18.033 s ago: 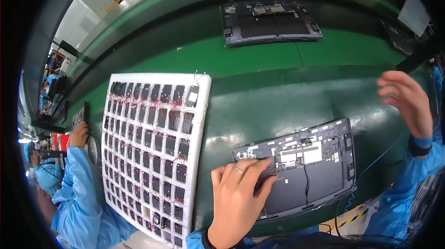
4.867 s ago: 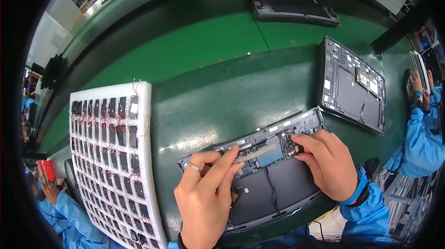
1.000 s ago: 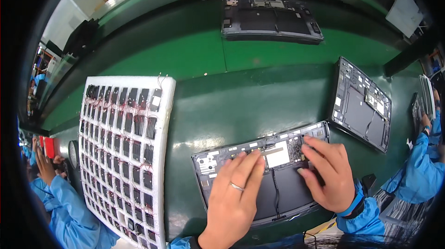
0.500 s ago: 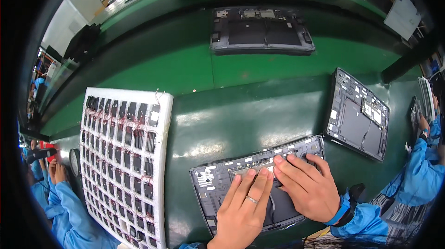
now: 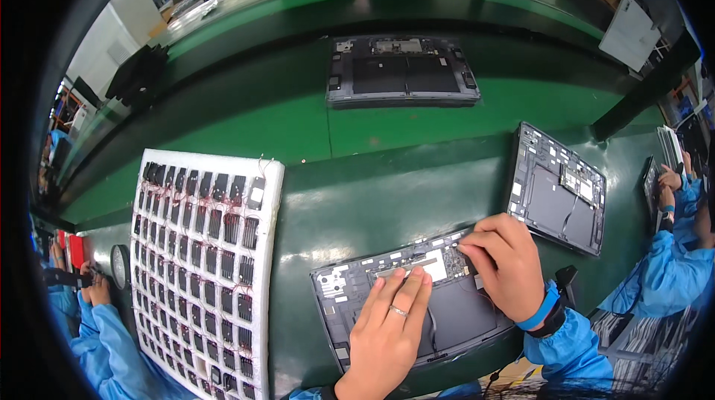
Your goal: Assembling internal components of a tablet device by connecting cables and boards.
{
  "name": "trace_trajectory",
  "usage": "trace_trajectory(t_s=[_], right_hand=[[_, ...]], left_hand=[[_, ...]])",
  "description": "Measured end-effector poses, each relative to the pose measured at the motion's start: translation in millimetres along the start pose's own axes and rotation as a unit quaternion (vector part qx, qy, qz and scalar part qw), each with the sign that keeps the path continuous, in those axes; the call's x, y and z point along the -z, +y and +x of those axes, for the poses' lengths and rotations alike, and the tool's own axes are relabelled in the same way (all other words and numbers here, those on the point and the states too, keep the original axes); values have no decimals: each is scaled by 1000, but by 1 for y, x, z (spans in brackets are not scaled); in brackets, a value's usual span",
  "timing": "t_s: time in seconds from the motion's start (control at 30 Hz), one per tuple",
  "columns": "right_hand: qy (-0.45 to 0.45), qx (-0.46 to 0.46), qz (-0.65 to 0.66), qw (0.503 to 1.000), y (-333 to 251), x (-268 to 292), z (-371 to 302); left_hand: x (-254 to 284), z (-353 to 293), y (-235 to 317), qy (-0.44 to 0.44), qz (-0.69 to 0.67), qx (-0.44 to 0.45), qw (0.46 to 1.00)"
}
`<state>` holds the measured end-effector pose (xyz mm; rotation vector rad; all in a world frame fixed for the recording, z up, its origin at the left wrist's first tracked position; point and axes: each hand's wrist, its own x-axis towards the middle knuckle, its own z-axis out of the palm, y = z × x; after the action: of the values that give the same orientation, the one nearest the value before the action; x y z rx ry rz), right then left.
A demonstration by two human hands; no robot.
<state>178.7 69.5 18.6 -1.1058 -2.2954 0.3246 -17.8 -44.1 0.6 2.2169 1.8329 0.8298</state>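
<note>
Lying on the glossy green surface (image 5: 335, 202), just in front of the person, is a flat, rectangular laptop chassis (image 5: 454, 314), dark grey with a smooth matt battery section along its near side. Across its far side runs a crowded circuit board (image 5: 456, 266) with a pale rectangular patch. The long axis goes left to right, slanting so that the right end sits farther away. The left hand (image 5: 383, 337) reaches in palm down, fingers extended, nothing clasped, its fingertips resting on the pale patch. The right hand (image 5: 508, 270) bends inward at the wrist, thumb and forefinger brought together over the board's right end; whether they grip anything, I cannot tell. The hands are apart. To the left, a grainy white foam tray (image 5: 274, 184) holds rows of black oblong parts trailing thin red wires.
</note>
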Motion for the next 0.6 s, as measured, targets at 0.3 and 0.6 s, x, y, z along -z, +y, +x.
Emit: trace_trajectory(t_s=[0.3, 0.6], right_hand=[[-31, -3, -13, 999, -21, 18, -13], [-113, 100, -54, 987, -20, 1, -20]], left_hand=[[4, -2, 0, -15, -17, 2, 1000], [6, -8, 8, -31, 30, 57, 997]])
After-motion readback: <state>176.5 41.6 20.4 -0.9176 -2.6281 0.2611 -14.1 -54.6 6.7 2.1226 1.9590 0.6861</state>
